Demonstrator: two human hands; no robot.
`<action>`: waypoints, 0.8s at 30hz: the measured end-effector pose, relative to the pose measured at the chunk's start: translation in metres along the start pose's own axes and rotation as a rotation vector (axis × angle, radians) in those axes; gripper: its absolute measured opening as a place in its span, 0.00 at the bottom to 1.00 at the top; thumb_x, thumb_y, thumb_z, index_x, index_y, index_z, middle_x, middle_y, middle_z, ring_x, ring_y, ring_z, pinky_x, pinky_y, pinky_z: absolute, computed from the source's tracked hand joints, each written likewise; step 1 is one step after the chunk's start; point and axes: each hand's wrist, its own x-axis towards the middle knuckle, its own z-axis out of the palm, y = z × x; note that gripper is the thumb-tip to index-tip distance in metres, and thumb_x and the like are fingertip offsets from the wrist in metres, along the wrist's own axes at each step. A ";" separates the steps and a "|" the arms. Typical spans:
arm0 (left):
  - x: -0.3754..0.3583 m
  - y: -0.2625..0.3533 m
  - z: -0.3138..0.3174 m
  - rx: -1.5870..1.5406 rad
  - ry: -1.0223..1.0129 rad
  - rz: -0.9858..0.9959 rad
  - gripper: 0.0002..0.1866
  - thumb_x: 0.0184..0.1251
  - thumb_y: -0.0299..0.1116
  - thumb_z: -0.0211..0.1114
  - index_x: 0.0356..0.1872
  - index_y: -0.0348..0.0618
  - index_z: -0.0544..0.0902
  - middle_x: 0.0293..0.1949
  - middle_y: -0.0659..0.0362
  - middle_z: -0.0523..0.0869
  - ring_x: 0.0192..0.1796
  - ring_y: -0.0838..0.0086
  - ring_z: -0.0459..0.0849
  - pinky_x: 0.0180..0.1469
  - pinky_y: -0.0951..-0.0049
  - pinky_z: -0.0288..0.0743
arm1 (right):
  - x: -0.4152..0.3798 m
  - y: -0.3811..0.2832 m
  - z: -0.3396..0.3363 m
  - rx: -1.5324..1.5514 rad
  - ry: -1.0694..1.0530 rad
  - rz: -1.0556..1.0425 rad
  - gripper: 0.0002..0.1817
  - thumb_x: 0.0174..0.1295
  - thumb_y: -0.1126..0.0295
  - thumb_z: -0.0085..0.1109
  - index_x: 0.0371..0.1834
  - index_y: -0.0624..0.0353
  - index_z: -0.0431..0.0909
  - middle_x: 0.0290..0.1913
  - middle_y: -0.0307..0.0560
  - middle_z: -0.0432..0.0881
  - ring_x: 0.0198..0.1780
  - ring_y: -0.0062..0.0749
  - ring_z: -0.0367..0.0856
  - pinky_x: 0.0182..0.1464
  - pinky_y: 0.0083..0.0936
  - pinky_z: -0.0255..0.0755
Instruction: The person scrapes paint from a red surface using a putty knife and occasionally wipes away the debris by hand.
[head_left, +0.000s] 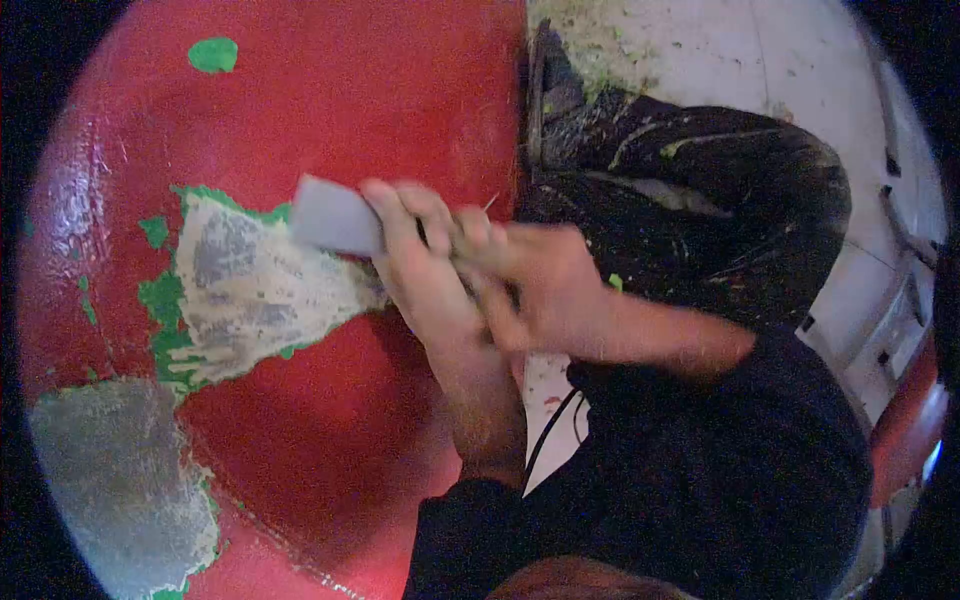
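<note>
A flat grey scraper blade [338,218] lies over the upper right part of a pale, scraped patch [260,290] with green edges on the red surface [390,90]. My left hand [425,265] is closed around the tool just behind the blade, its thumb and fingers near the blade's back end. Behind it, to the right, my right hand [550,290] is closed on the tool's rear part. The two hands touch or overlap. Fingers hide most of the handle, and motion blurs both hands.
A bare grey patch [120,480] shows at the lower left. Small green spots [213,55] mark the red surface. A dark, debris-covered bag or cloth [700,190] lies at the upper right, beside a pale floor [740,50] with scattered flakes. A black cable [547,432] hangs near my body.
</note>
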 end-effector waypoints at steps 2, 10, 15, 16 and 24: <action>0.010 0.013 0.023 -0.012 0.044 0.075 0.20 0.72 0.52 0.45 0.25 0.49 0.65 0.17 0.66 0.60 0.16 0.77 0.65 0.20 0.72 0.67 | 0.019 0.000 0.000 -0.001 0.002 -0.015 0.10 0.50 0.77 0.58 0.37 0.61 0.80 0.22 0.54 0.76 0.21 0.45 0.77 0.24 0.33 0.72; 0.003 0.006 0.005 -0.042 -0.002 0.034 0.19 0.72 0.50 0.45 0.24 0.49 0.65 0.17 0.67 0.60 0.17 0.77 0.66 0.21 0.73 0.68 | 0.004 -0.001 0.003 -0.052 0.007 0.008 0.11 0.49 0.75 0.58 0.37 0.60 0.80 0.22 0.54 0.76 0.23 0.46 0.78 0.25 0.34 0.72; -0.003 -0.001 0.003 0.072 -0.015 0.018 0.20 0.72 0.52 0.46 0.24 0.50 0.65 0.16 0.67 0.59 0.17 0.75 0.67 0.21 0.70 0.69 | -0.004 0.005 0.009 -0.070 0.068 -0.047 0.11 0.50 0.65 0.55 0.35 0.56 0.77 0.17 0.53 0.74 0.18 0.47 0.76 0.21 0.42 0.72; -0.006 -0.006 0.001 -0.042 0.049 -0.096 0.20 0.72 0.52 0.45 0.23 0.50 0.65 0.16 0.66 0.59 0.17 0.74 0.68 0.20 0.69 0.69 | -0.010 0.008 0.008 -0.057 0.030 -0.010 0.10 0.50 0.65 0.55 0.35 0.56 0.78 0.17 0.53 0.74 0.18 0.48 0.77 0.22 0.43 0.72; 0.012 0.010 0.020 0.162 -0.091 0.265 0.16 0.72 0.40 0.47 0.44 0.34 0.70 0.29 0.54 0.77 0.30 0.65 0.80 0.36 0.65 0.78 | 0.032 0.004 -0.002 0.321 0.131 0.039 0.14 0.58 0.68 0.55 0.45 0.59 0.80 0.30 0.53 0.83 0.27 0.34 0.82 0.31 0.32 0.75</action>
